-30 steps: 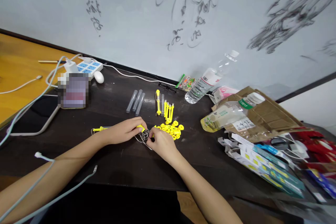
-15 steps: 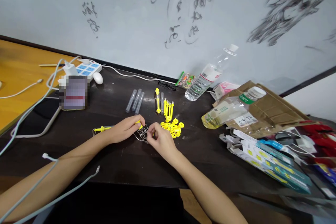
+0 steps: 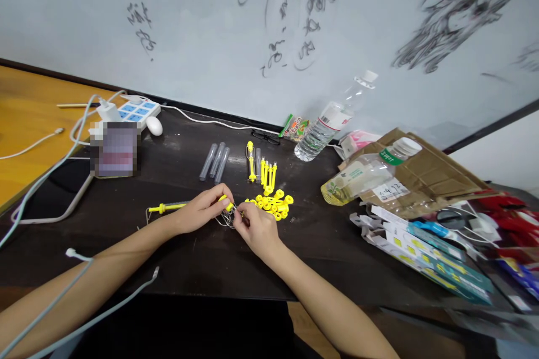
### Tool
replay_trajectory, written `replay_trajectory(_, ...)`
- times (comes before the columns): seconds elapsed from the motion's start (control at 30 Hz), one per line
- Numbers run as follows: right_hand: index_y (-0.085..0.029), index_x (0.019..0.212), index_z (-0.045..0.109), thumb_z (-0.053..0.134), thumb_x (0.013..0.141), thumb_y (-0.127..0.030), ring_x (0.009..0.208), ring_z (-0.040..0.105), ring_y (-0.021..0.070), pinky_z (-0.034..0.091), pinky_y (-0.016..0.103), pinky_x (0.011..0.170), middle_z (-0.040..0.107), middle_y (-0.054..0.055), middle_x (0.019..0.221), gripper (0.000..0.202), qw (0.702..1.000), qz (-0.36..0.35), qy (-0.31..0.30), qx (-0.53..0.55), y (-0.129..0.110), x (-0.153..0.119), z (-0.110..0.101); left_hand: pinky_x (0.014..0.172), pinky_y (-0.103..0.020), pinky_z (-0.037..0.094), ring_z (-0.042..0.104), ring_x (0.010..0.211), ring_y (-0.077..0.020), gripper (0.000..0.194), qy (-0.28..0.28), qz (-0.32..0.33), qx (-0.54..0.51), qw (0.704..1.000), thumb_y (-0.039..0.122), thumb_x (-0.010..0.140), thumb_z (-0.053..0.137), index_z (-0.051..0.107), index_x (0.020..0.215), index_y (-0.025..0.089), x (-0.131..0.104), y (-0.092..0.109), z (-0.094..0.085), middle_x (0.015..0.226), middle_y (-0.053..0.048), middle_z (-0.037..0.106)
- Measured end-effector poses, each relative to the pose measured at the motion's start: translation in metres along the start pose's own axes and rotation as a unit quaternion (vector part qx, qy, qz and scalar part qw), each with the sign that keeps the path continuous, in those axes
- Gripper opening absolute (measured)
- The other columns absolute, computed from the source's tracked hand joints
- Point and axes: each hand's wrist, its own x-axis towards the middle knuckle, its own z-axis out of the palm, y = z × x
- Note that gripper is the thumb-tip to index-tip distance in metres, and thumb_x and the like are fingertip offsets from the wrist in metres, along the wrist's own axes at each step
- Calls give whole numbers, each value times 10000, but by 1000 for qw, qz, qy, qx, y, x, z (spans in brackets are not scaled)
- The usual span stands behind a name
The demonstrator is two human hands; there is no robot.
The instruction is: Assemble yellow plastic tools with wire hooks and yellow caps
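My left hand [image 3: 202, 210] pinches a small yellow plastic piece [image 3: 228, 203] at the middle of the dark table [image 3: 197, 258]. My right hand [image 3: 256, 227] meets it fingertip to fingertip, picking at a tangle of thin metal wire clips [image 3: 226, 219] that lies between both hands. Just right of my hands sits a pile of yellow plastic caps [image 3: 273, 205]. Several yellow plungers [image 3: 266, 171] and clear tubes [image 3: 215, 161] lie beyond. One assembled yellow-tipped tube [image 3: 166, 207] rests left of my left hand.
A power strip [image 3: 137, 111], white mouse [image 3: 154, 125] and cables lie far left beside a blurred box [image 3: 114, 148]. Two plastic bottles [image 3: 328, 126], a cardboard box [image 3: 425, 179] and packaged items [image 3: 425, 252] crowd the right side. A scribbled whiteboard wall stands behind.
My hands stay together over the wire clips; the right fingers shifted slightly. The camera drifted a little, so everything slid in the view.
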Motion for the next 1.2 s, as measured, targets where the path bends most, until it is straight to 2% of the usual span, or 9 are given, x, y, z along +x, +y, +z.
replay_trajectory(0.13, -175, 794, 549, 428, 918, -175, 451, 552, 95, 374, 212, 482, 597, -14, 542, 173, 999, -35, 29, -24, 1, -1, 1, 545, -217, 323, 357, 567, -91, 274, 6, -3, -53, 999, 430, 945, 413, 489, 937, 166, -1, -1, 4, 665, 53, 388)
replay_trajectory(0.23, -179, 768, 543, 424, 922, -166, 476, 575, 105, 380, 218, 490, 607, -4, 551, 195, 998, -48, 28, -36, 1, -2, 1, 553, -222, 319, 358, 565, -90, 280, 12, 0, -58, 998, 439, 942, 418, 490, 946, 168, -1, -1, 5, 671, 54, 393)
replay_trajectory(0.47, -180, 787, 539, 404, 931, -193, 477, 569, 92, 391, 197, 500, 628, -1, 581, 198, 1000, -16, -7, 7, 0, -3, 1, 576, -229, 333, 375, 590, -99, 266, 11, 3, -15, 1000, 425, 948, 411, 491, 944, 172, -1, 0, 3, 687, 43, 418)
replay_trajectory(0.77, -179, 828, 550, 405, 920, -201, 483, 578, 97, 408, 193, 502, 629, -2, 599, 173, 998, 22, -27, 44, 2, -5, 1, 560, -220, 343, 374, 583, -96, 258, 13, 3, -23, 1000, 418, 949, 410, 489, 950, 173, 0, -3, -1, 691, 36, 434)
replay_trajectory(0.93, -185, 792, 554, 405, 926, -176, 517, 591, 114, 424, 212, 533, 627, 15, 598, 200, 999, -30, 5, 14, 4, -6, 3, 530, -214, 336, 362, 564, -88, 279, 14, 4, -63, 998, 440, 949, 394, 469, 952, 172, 0, -4, 4, 714, 32, 430)
replay_trajectory(1.0, -182, 796, 554, 409, 929, -173, 507, 584, 115, 422, 215, 532, 622, 13, 588, 197, 999, -47, 21, 11, 5, -6, 3, 566, -226, 360, 399, 601, -100, 272, 24, 20, -21, 999, 428, 956, 379, 472, 957, 172, -1, 1, 3, 745, 17, 458)
replay_trajectory(1.07, -179, 810, 556, 412, 931, -175, 525, 596, 115, 424, 213, 541, 634, 17, 610, 188, 999, -41, 25, 19, 5, -7, 3, 636, -247, 385, 451, 678, -121, 258, 29, 46, 74, 996, 406, 955, 383, 491, 963, 172, -2, 7, -2, 814, -10, 504)
replay_trajectory(1.2, -182, 814, 564, 411, 931, -193, 545, 606, 114, 403, 205, 538, 642, 16, 622, 193, 999, 2, -46, 2, 8, -7, 2, 724, -267, 396, 509, 772, -147, 234, -29, 78, 249, 965, 359, 953, 380, 520, 982, 174, -1, 11, -16, 936, -39, 551)
